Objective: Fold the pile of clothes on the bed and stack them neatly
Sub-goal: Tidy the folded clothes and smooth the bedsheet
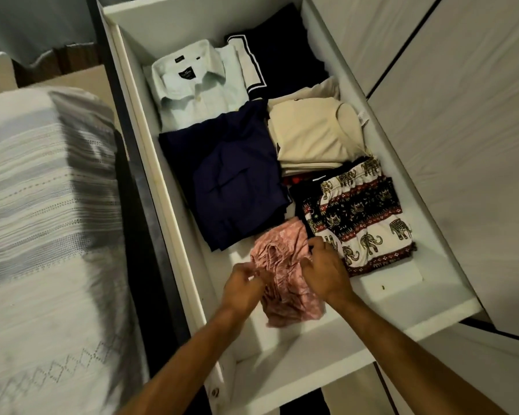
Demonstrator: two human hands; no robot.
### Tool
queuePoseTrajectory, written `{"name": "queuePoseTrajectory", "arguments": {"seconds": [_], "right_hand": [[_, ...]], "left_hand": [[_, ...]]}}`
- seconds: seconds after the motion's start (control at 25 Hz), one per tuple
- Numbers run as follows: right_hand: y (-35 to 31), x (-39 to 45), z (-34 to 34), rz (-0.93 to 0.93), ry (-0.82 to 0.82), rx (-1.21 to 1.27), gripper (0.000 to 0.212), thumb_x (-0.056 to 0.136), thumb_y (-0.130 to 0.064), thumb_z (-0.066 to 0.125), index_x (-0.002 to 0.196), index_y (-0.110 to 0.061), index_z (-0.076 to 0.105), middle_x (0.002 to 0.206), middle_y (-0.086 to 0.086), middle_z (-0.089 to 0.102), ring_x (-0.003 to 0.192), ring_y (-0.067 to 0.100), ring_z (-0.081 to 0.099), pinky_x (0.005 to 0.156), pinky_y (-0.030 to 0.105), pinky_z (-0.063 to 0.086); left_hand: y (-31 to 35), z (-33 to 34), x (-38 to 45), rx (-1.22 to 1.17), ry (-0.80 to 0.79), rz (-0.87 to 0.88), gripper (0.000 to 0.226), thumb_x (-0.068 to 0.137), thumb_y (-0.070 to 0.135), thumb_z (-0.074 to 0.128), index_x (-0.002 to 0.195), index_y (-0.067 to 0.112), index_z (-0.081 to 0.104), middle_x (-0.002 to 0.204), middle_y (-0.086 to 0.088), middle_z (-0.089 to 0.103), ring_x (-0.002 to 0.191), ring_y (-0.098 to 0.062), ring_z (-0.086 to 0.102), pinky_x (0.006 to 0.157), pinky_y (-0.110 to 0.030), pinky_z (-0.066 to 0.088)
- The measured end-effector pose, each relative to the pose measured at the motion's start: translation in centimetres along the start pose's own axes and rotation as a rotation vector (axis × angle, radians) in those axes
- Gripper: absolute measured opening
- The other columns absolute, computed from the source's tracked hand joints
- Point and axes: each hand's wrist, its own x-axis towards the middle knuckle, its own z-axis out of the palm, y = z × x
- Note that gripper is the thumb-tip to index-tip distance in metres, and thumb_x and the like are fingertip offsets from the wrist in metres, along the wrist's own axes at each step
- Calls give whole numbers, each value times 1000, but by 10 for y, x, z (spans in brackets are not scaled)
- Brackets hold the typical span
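I see both hands down in an open white drawer [174,187], working a crumpled pink garment [285,277] that lies at about 6 o'clock in the drawer, close behind its front wall. My left hand [244,287] has its fingers curled into the pink cloth, pinching its left edge; my right hand [327,272] grips the cloth's right side, fingers bent over it and reaching toward the elephant-print shorts [363,220].

Those shorts lie at 4 o'clock, touching the pink garment. A folded navy garment [231,178] fills the middle, its near corner just touching the pink one. A cream folded top [312,136] sits at 2 o'clock, a pale collared shirt [192,82] at 11 o'clock, and a dark garment with white trim [282,55] at 12 o'clock against the back wall.

Open drawer floor shows only as a strip along the left wall and a patch at the front right corner, past the shorts. The bed [42,220] with its striped cover lies at 9 o'clock, outside the drawer.
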Motion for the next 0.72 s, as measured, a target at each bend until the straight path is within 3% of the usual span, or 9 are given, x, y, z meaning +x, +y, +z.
{"name": "queuePoseTrajectory", "arguments": {"seconds": [0.08, 0.16, 0.2, 0.28, 0.44, 0.6, 0.72], "right_hand": [[-30, -35, 2, -130, 153, 15, 45, 105, -31, 51, 146, -12, 45, 139, 12, 55, 126, 26, 53, 100, 38, 48], [-64, -72, 9, -232, 275, 30, 55, 108, -42, 37, 155, -12, 39, 157, 9, 44, 145, 25, 40, 121, 44, 33], [-79, -88, 16, -250, 283, 59, 62, 109, -49, 30, 160, -14, 32, 166, 5, 34, 154, 22, 27, 127, 44, 21], [-107, -115, 34, -296, 219, 119, 73, 107, -62, 22, 166, -22, 11, 174, -2, 8, 160, 13, 0, 131, 39, 3], [-150, -143, 83, -425, 69, -35, 92, 102, -67, 36, 164, -24, -17, 172, -1, -22, 157, 17, -24, 128, 42, -9], [-163, -156, 108, -354, 128, -274, 118, 84, -47, 71, 165, -18, -10, 172, 12, -15, 158, 31, -18, 125, 64, 4], [-154, -160, 100, -305, 217, -345, 123, 78, -52, 76, 166, -17, -4, 173, 14, -12, 159, 33, -16, 123, 68, 1]], "left_hand": [[38, -39, -23, 176, -53, 411, 20, 101, 26, 66, 121, 26, 63, 122, 13, 66, 118, -7, 62, 91, -22, 52], [60, -87, -32, 554, 136, 858, 27, 101, 29, 67, 128, 28, 63, 133, 14, 61, 129, -6, 54, 105, -24, 44], [63, -111, -31, 720, 232, 982, 35, 101, 32, 67, 135, 26, 60, 145, 10, 54, 140, -10, 46, 113, -29, 38], [52, -156, -22, 927, 282, 1013, 53, 103, 42, 60, 151, 23, 48, 166, 3, 32, 157, -17, 23, 122, -40, 26], [-6, -195, -7, 1037, 89, 935, 70, 108, 53, 34, 167, 23, 11, 175, 5, -6, 161, -16, -7, 129, -55, 16], [-19, -218, -10, 1011, -76, 900, 90, 102, 66, 42, 165, 29, -10, 172, 12, -20, 158, -10, -15, 126, -49, 17], [-6, -221, -1, 1126, -236, 865, 104, 92, 74, 51, 162, 39, -18, 167, 21, -27, 157, -9, -19, 121, -55, 29]]}}
